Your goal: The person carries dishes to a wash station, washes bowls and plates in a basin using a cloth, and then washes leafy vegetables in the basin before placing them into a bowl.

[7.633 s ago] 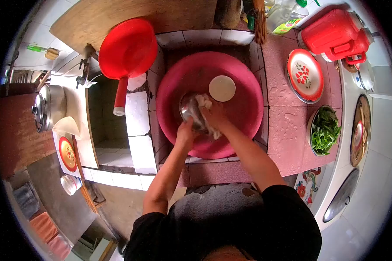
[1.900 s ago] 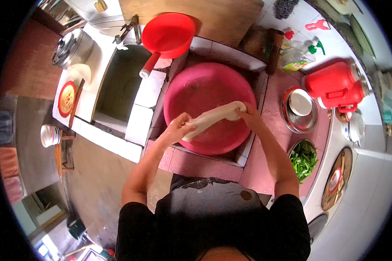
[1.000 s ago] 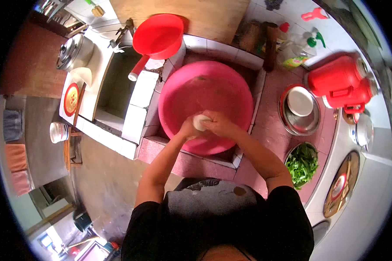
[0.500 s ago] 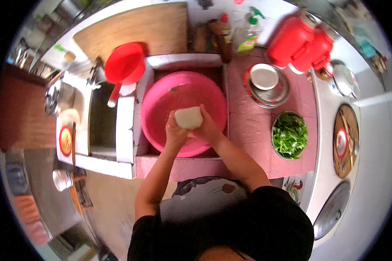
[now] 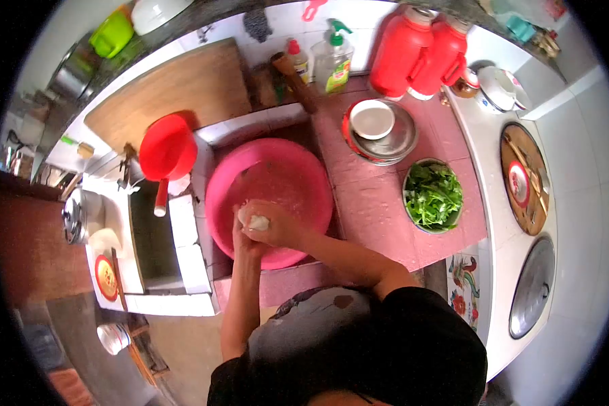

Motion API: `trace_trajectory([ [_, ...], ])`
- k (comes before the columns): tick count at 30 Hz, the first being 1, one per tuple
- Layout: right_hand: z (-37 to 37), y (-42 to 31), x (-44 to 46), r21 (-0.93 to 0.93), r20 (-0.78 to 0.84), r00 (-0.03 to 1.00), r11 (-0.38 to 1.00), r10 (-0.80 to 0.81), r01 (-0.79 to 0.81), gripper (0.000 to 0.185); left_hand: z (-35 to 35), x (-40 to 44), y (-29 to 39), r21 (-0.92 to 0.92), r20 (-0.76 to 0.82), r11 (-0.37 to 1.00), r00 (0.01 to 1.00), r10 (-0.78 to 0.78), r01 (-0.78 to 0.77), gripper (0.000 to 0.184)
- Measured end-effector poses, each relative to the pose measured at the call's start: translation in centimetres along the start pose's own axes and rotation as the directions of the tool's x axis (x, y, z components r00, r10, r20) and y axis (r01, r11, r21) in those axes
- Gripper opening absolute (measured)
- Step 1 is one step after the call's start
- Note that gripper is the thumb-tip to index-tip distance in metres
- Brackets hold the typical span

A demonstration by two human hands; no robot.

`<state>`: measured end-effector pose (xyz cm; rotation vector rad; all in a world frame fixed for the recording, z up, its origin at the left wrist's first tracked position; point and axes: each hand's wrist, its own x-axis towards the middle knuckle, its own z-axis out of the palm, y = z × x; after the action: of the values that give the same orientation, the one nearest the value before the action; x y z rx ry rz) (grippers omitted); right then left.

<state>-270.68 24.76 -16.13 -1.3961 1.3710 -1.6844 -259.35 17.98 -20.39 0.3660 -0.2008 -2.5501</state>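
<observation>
Over a wide pink basin [image 5: 321, 183], both my hands are closed together around a small white block-like thing [image 5: 258, 222]. Its exact kind I cannot make out, as fingers cover most of it. My left hand [image 5: 245, 238] grips it from the left and below, partly hidden. From the right, my right hand [image 5: 281, 222] wraps over it, with a white patch showing at the fingers. The basin sits in a tiled sink and holds some water, with a dark green scrap floating near its far side.
Right of the basin, a bowl of leafy greens [image 5: 433, 196] and a stack of metal dishes with a white bowl [image 5: 372, 120] stand on the pink counter. A red ladle [image 5: 168, 147] lies to the left. Red thermos flasks [image 5: 402, 54] and a spray bottle [image 5: 333, 61] line the back.
My hands have turned and closed more tightly round the white thing, my right hand now covering most of it. The view has shifted and rotated.
</observation>
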Motion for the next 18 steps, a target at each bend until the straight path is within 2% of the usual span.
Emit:
trace_trajectory([
  [1,1.2,0.4,-0.2,-0.048,0.016,0.998,0.997,-0.06,0.06,0.034,-2.5,1.5,0.7,0.129,-0.183,0.991,0.983,-0.009,0.033,0.046],
  [3,0.9,-2.1,0.2,-0.138,-0.131,0.991,0.99,0.005,-0.023,0.03,0.9,0.9,0.7,0.342,-0.208,0.934,0.961,0.182,-0.103,0.038],
  [5,-0.2,-4.5,1.2,0.077,-0.27,0.937,0.975,0.22,-0.207,0.025,3.4,0.9,0.3,0.485,-0.213,0.852,0.919,0.332,-0.195,0.032],
  [6,-0.5,-4.9,1.8,0.33,-0.285,0.865,0.889,0.413,-0.316,0.021,3.9,1.3,0.2,0.521,-0.218,0.823,0.897,0.385,-0.227,0.029],
  [7,-0.7,-3.9,2.4,0.402,-0.277,0.868,0.87,0.412,-0.285,0.019,4.7,1.3,0.2,0.555,-0.219,0.793,0.876,0.43,-0.251,0.027],
  [9,-1.4,-1.4,3.1,0.526,-0.276,0.869,0.822,0.41,-0.22,0.015,6.9,0.7,0.3,0.725,-0.185,0.634,0.812,0.554,-0.268,0.026],
  [10,-1.7,-1.4,3.5,0.577,-0.226,0.868,0.778,0.443,-0.247,0.016,8.6,0.6,0.2,0.793,-0.152,0.547,0.782,0.604,-0.267,0.026],
  [11,-1.8,-1.4,4.0,0.62,-0.186,0.862,0.737,0.472,-0.269,0.016,10.2,0.1,0.0,0.825,-0.083,0.476,0.768,0.635,-0.304,0.027],
  [12,-2.2,-1.4,4.4,0.656,-0.162,0.852,0.699,0.498,-0.284,0.016,8.9,0.4,0.6,0.942,0.026,0.228,0.731,0.682,-0.246,0.028],
  [13,-2.0,0.7,4.2,0.519,-0.176,0.93,0.834,0.321,-0.19,0.018,6.9,1.1,1.3,0.912,0.313,-0.022,0.662,0.681,-0.409,0.026],
  [14,-1.9,1.4,4.2,0.569,-0.119,0.936,0.795,0.332,-0.21,0.021,8.6,0.7,1.5,0.809,0.582,-0.34,0.574,0.577,-0.479,0.024],
  [15,-1.8,1.9,4.3,0.615,-0.061,0.938,0.753,0.342,-0.235,0.024,10.6,-0.1,0.3,0.863,0.436,-0.075,0.663,0.608,-0.499,0.025],
  [16,-1.8,0.3,4.9,0.806,0.088,0.871,0.479,0.483,-0.348,0.027,9.6,0.6,0.8,0.757,0.633,-0.257,0.578,0.516,-0.601,0.023],
  [18,-2.3,-0.7,6.3,0.757,0.183,0.882,0.509,0.435,-0.409,0.032,12.8,0.4,1.0,0.484,0.861,-0.615,0.466,0.205,-0.623,0.022],
])
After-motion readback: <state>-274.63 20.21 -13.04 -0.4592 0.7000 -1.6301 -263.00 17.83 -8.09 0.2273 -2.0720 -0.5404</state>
